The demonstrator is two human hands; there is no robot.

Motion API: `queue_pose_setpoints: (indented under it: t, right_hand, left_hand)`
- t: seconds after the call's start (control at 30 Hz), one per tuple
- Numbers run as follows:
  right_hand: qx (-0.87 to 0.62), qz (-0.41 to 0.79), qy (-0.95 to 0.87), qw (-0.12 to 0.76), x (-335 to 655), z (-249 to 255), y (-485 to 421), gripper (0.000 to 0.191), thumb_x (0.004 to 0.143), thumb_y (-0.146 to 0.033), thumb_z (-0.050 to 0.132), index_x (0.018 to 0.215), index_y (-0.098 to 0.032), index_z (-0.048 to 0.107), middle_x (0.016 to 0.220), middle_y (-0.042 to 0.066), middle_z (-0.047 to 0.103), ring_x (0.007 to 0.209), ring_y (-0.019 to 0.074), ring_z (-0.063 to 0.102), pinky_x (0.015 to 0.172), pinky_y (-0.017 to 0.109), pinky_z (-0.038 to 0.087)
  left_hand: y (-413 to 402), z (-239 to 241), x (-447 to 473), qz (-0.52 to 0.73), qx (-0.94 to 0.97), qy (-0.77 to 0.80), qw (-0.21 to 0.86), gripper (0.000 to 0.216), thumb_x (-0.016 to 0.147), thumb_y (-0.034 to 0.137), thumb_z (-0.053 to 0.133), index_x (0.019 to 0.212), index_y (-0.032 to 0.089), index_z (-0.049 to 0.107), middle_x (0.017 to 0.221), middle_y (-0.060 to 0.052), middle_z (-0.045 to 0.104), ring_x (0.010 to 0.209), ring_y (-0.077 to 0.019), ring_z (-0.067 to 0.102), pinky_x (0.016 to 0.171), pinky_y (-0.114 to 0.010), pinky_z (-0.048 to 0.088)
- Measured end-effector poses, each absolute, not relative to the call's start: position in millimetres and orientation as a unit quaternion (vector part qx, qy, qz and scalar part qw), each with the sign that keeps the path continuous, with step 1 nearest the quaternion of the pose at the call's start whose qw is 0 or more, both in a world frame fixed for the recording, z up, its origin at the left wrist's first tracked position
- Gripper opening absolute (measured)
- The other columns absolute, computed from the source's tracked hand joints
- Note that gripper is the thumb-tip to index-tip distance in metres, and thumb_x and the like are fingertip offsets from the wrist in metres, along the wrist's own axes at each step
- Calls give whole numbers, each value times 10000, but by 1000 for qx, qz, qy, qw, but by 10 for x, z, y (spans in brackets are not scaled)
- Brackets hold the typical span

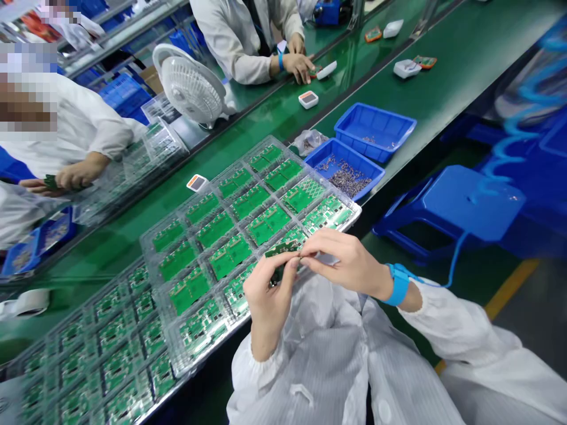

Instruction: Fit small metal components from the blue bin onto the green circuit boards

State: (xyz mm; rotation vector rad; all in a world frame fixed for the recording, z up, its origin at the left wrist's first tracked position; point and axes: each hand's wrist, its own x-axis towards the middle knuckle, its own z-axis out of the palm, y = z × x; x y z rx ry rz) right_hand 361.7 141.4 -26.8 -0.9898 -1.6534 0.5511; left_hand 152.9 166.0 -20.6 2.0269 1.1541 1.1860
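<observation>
A person's left hand (pixel 270 289) grips a board (pixel 280 248) over the near edge of a tray (pixel 353 215), the right hand (pixel 348 258) pinched shut at its end on something too small to tell. This board looks unfinished; more boards (pixel 190 291) fill the tray, how many done unclear. No writing is legible.

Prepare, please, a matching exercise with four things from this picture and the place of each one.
1. Circuit board
2. Blue wristband with cord
3. White fan
4. Blue stool

A. Standing across the bench
B. Off the bench, at picture right
C. Around the right wrist
D. Held in the left hand

Pairs: 1-D, 2-C, 3-A, 4-B
</observation>
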Motion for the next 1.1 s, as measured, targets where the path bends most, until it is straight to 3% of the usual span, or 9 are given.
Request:
queue_pose_setpoints:
  t: [0.23,0.43,0.73,1.1]
  right_hand:
    - [-427,105,-723,533,3550,-260,1396,183,1093,-80,707,1113,-261,728,959,32,789,861,223,784,793,375,664]
    - [-432,119,-707,548,3522,-312,1358,208,1066,-63,691,1079,-270,678,938,18,763,840,216,778,750,364,666]
    - [-446,142,-682,562,3510,-316,1343,201,1075,-89,728,1125,-283,712,953,35,784,846,234,790,751,389,693]
    - [-440,181,-669,571,3554,-417,1385,159,1078,-116,719,1075,-274,722,950,34,777,850,217,783,767,359,690]
  left_hand:
    - [1715,-154,1593,432,771,385,268,159,1144,299,747,1061,241,870,947,-37,899,829,-183,846,775,-283,647]
    - [1710,-173,1602,430,763,390,283,111,1120,265,768,1042,229,837,958,-34,893,859,-180,840,797,-285,642]
    - [1674,-151,1584,417,770,408,258,171,1151,344,743,1043,239,826,933,-33,881,816,-180,832,772,-287,645]
    - [1707,-145,1621,394,787,409,243,152,1137,301,745,1014,246,816,901,-21,873,780,-170,822,747,-274,638]
